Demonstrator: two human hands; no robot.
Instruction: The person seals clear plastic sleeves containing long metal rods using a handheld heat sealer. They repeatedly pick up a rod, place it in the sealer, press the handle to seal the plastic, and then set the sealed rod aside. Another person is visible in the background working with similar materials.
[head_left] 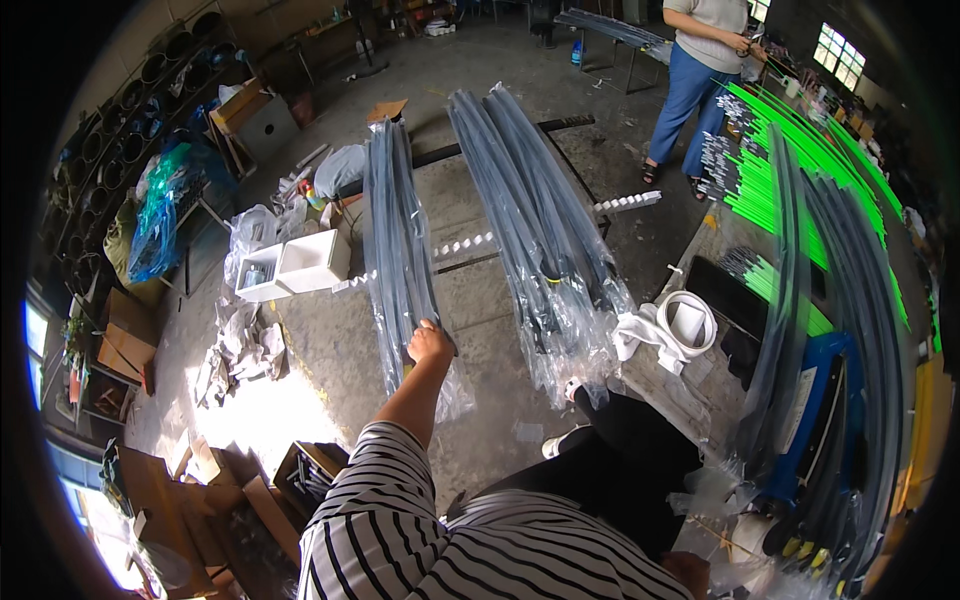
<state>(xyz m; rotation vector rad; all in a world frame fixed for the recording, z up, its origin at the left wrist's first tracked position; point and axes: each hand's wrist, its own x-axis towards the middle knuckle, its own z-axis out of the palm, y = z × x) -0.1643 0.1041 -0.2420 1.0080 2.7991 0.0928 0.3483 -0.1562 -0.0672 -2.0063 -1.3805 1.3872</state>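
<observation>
My left hand (430, 343) is closed on the near end of a bundle of long grey rods in clear plastic wrapping (397, 220). The bundle lies lengthwise away from me across a low rack, its loose plastic hanging past my fingers. To its right, a wider group of similar wrapped grey bundles (530, 210) rests on the same rack. A white notched bar (480, 243) runs crosswise beneath them. At the lower edge, my right hand (688, 572) shows only in part beside my striped top, and its fingers are hidden.
White bins (312, 262) and crumpled paper (240, 355) lie left; cardboard boxes (200, 490) stand lower left. On the right bench are a white tape roll (687, 322), green rods (800, 180) and more wrapped grey bundles (855, 260). Another person (690, 80) stands far right holding something.
</observation>
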